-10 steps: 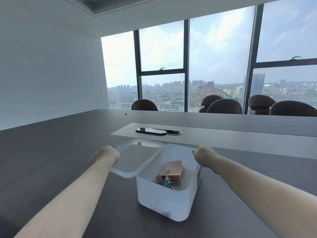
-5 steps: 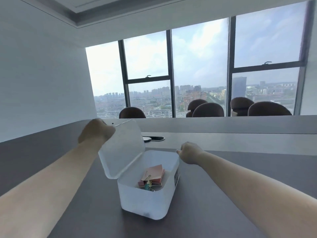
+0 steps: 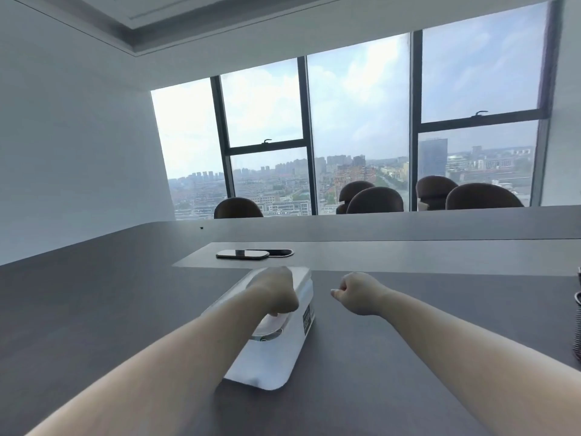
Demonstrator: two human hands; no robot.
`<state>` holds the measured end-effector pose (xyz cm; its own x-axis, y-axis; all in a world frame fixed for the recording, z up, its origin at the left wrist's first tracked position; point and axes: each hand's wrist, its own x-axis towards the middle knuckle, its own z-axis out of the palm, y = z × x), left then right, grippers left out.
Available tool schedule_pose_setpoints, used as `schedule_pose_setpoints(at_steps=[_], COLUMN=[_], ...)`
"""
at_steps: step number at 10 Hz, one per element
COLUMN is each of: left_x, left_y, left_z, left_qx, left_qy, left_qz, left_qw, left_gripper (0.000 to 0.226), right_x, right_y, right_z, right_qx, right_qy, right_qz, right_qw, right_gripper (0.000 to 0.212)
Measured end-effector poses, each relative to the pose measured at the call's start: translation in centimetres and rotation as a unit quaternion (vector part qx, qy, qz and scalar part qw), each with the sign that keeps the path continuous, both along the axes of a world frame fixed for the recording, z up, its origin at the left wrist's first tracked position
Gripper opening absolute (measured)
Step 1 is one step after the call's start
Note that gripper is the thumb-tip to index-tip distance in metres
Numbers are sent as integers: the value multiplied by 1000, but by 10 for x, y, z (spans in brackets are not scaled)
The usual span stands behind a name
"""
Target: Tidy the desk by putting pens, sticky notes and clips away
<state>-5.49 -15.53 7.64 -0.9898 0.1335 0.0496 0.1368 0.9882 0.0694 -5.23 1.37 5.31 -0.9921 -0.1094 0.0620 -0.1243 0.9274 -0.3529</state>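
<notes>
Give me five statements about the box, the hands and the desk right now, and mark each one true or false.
1. The lid of the plastic box is down over it. True.
2. The left hand rests on top of the lid. True.
3. The right hand grips the side of the box. False: it is a loose fist beside the box, apart from it.
4. A phone lies on the desk beyond the box. True.
5. Loose pens lie on the desk in front of the box. False: none show there.
</notes>
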Motion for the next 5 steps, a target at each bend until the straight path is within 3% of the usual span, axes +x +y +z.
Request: schedule_pose_setpoints(at_steps=[1, 3, 4, 5], left_x=[-2, -4, 1, 12], left_y=[4, 4, 8, 10], left_z=[-10, -8, -10, -4], left_qx=[0, -10, -17, 30], left_qy=[-25, -45, 14, 64], left_qz=[5, 0, -10, -1], left_qw=[1000, 999, 1000, 997], left_gripper=[15, 8, 31, 25], right_x=[3, 0, 9, 12], right_y=[5, 9, 10, 9], right_z=[-8, -17, -13, -7], right_qx=[29, 31, 35, 26], right_qy=[-4, -20, -15, -17], right_qz=[12, 23, 27, 25], right_qw=[999, 999, 999, 999], right_gripper=[49, 47, 48, 44])
